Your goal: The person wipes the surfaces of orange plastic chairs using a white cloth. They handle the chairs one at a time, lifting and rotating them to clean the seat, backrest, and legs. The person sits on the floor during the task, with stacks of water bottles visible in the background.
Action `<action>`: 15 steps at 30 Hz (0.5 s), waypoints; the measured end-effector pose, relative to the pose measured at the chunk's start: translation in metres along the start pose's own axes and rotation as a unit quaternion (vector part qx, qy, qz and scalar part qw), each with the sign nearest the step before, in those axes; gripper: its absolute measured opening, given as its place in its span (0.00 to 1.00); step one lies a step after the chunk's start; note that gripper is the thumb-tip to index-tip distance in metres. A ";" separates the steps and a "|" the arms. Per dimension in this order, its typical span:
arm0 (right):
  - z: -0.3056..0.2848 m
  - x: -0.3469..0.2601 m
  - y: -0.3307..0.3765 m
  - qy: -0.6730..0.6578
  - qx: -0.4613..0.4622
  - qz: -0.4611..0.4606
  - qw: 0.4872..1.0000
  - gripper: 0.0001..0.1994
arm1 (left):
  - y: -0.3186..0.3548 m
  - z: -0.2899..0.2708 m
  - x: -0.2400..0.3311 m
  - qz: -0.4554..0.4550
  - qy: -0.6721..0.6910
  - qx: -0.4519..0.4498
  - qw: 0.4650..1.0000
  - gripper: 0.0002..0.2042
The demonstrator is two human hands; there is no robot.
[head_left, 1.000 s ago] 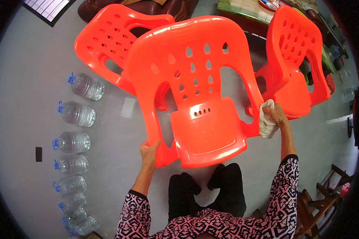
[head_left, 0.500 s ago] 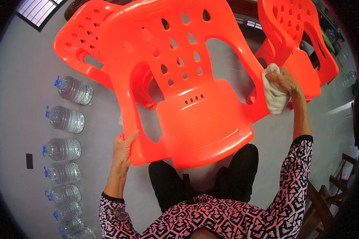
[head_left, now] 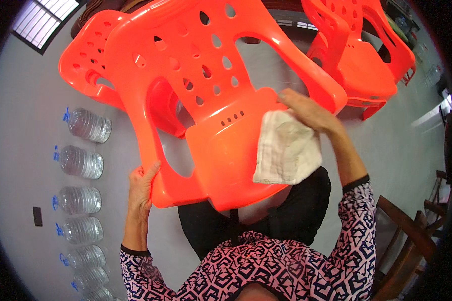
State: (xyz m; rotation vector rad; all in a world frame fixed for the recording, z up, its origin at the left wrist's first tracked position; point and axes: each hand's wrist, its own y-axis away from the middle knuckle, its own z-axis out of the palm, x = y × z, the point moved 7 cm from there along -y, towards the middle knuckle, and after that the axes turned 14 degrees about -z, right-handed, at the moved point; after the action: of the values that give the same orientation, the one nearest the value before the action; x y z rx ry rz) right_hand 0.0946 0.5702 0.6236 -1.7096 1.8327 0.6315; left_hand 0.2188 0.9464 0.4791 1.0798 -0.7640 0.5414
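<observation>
An orange-red plastic armchair (head_left: 221,160) with drop-shaped holes in its backrest stands tilted in front of me. My left hand (head_left: 143,185) grips the front end of its left armrest, thumb on top. Over the right side of the seat is my right hand (head_left: 306,111), holding a whitish cloth (head_left: 289,150). The cloth hangs spread out and covers the seat's right front part. The fingertips of my right hand are near the seat's back right corner, by the right armrest; the cloth partly hides how they grip it.
Another orange chair (head_left: 88,55) stands behind at the left, a third orange chair (head_left: 364,65) at the back right. Several clear water bottles (head_left: 83,161) with blue handles line the floor at left. Brown wooden furniture (head_left: 412,236) is at the lower right.
My right hand has moved left with the cloth, from the outside of the right armrest to over the seat. The cloth, bunched before, now hangs spread. My left hand keeps its hold.
</observation>
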 end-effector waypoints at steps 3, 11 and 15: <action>0.023 0.056 0.002 0.187 0.015 0.130 0.974 0.36 | 0.009 0.009 0.002 0.005 -0.008 -0.010 1.000 0.13; 0.145 0.073 0.053 0.432 0.023 -0.145 0.890 0.35 | 0.007 -0.008 -0.004 0.047 -0.062 0.048 0.996 0.18; 0.157 0.054 0.046 0.399 0.065 -0.120 0.907 0.31 | 0.045 0.005 0.024 0.292 -0.216 0.214 0.907 0.24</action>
State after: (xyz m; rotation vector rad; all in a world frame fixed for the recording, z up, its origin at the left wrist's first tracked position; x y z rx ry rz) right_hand 0.0586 0.6396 0.4701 -2.2413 2.0336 -0.3599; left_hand 0.2001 0.9598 0.5249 1.4004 -1.4271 1.0321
